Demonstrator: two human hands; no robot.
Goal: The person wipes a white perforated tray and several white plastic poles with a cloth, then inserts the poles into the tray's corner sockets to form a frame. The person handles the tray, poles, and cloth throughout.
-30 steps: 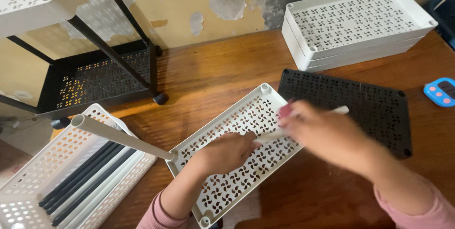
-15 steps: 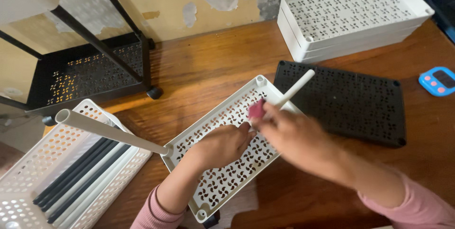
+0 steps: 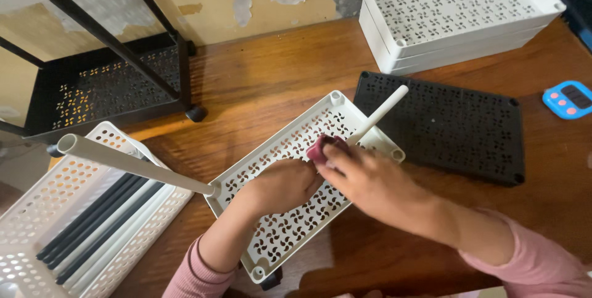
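White perforated tray (image 3: 290,211) lay tilted on the wooden table (image 3: 259,82) at the centre of the view, one long white pole (image 3: 135,163) already standing out of its corner toward nine o'clock. The right hand (image 3: 370,184) had its fingers (image 3: 336,161) curled tight around a shorter white pole (image 3: 377,115), which angled up toward one o'clock from the tray's far edge; a dark red nail showed at the grip. The left hand (image 3: 280,184) rested just beside it at nine o'clock, fingers bent and pressed together on the tray's surface, holding nothing that could be made out. Both sleeves were pink.

At three o'clock of the tray lay a black perforated tray (image 3: 456,128), flat. A stack of white trays (image 3: 456,17) sat at one o'clock, a small blue timer (image 3: 568,99) at the right edge. At eight o'clock a white basket (image 3: 37,236) held dark and white poles (image 3: 98,224). A black rack (image 3: 92,88) stood at ten o'clock.
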